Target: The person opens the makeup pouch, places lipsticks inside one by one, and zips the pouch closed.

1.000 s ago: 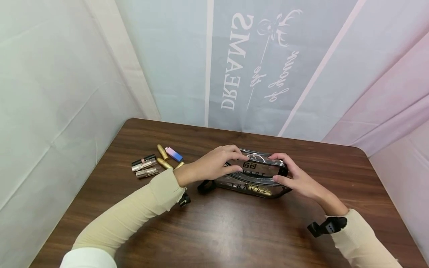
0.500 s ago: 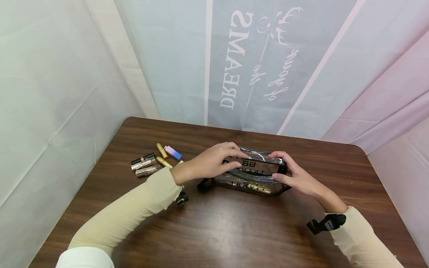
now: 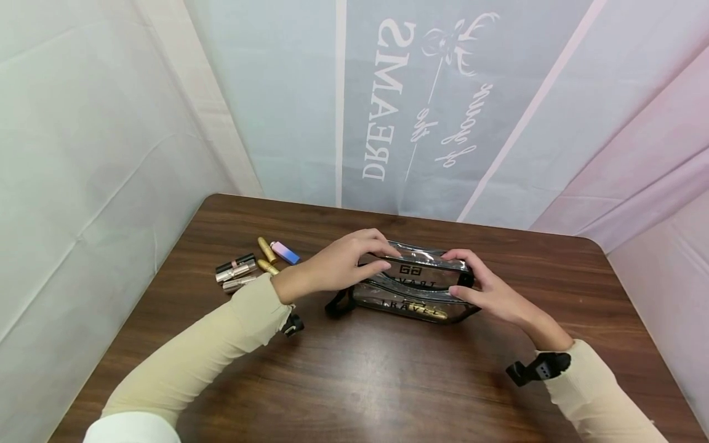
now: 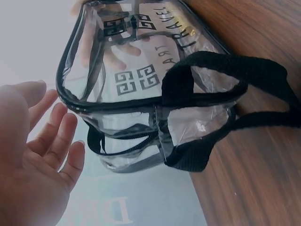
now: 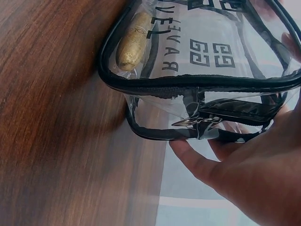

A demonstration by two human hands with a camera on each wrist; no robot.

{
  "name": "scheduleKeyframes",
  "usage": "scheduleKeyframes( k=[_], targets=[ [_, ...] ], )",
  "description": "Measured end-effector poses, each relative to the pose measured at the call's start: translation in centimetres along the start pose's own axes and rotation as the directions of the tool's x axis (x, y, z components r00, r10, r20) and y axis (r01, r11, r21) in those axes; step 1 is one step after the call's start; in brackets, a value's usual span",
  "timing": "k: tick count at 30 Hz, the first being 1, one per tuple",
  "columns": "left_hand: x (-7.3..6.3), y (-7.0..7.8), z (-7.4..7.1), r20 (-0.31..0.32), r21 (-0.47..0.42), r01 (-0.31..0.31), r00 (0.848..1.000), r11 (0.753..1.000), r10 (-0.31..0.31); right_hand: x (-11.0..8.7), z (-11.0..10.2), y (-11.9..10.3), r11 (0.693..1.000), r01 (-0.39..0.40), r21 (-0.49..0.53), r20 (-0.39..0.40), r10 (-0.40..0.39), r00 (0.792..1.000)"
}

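Observation:
A clear plastic travel pouch (image 3: 421, 278) with black trim stands on the brown table, its top gaping. One gold bullet-shaped tube (image 5: 133, 43) lies inside, low against the lettered side. My right hand (image 3: 490, 295) holds the pouch's right end, thumb on the near rim and fingers at the far rim. In the right wrist view, the zipper pull (image 5: 196, 122) hangs by that hand. My left hand (image 3: 338, 261) hovers at the pouch's left end, fingers loosely bent and nothing in them. A black strap loop (image 4: 225, 70) sticks out from this end.
Left of the pouch lie a pink-blue tube (image 3: 285, 253), gold tubes (image 3: 266, 250) and several lipsticks (image 3: 236, 268), partly behind the left forearm. A printed cloth backdrop (image 3: 277, 111) rises along the table's (image 3: 354, 381) far edge.
My left hand has drawn back a little to the left, away from the pouch's opening. My right hand keeps its hold, and the pouch stays in nearly the same place.

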State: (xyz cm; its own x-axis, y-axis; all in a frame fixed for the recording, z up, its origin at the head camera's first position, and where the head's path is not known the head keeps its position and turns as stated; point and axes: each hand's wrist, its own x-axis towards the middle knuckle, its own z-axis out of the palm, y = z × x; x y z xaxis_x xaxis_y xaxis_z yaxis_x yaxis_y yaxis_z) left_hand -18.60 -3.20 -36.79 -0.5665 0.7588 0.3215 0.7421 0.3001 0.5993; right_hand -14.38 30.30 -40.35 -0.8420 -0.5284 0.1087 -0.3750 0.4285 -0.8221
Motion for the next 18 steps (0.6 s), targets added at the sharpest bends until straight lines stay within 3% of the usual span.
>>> scheduleKeyframes(
  k=[6,18],
  targets=[
    [-1.0,-0.5,-0.6,-0.033,0.002,-0.012,0.999,1.0,0.012,-0.1,0.2,0.0,1.0,0.004,-0.009,-0.005,-0.004,1.0],
    [-3.6,-1.7,-2.1,-0.076,0.021,0.035,0.997,0.999,-0.033,-0.5,0.7,-0.1,1.0,0.004,-0.009,-0.016,-0.004,1.0]
  ],
)
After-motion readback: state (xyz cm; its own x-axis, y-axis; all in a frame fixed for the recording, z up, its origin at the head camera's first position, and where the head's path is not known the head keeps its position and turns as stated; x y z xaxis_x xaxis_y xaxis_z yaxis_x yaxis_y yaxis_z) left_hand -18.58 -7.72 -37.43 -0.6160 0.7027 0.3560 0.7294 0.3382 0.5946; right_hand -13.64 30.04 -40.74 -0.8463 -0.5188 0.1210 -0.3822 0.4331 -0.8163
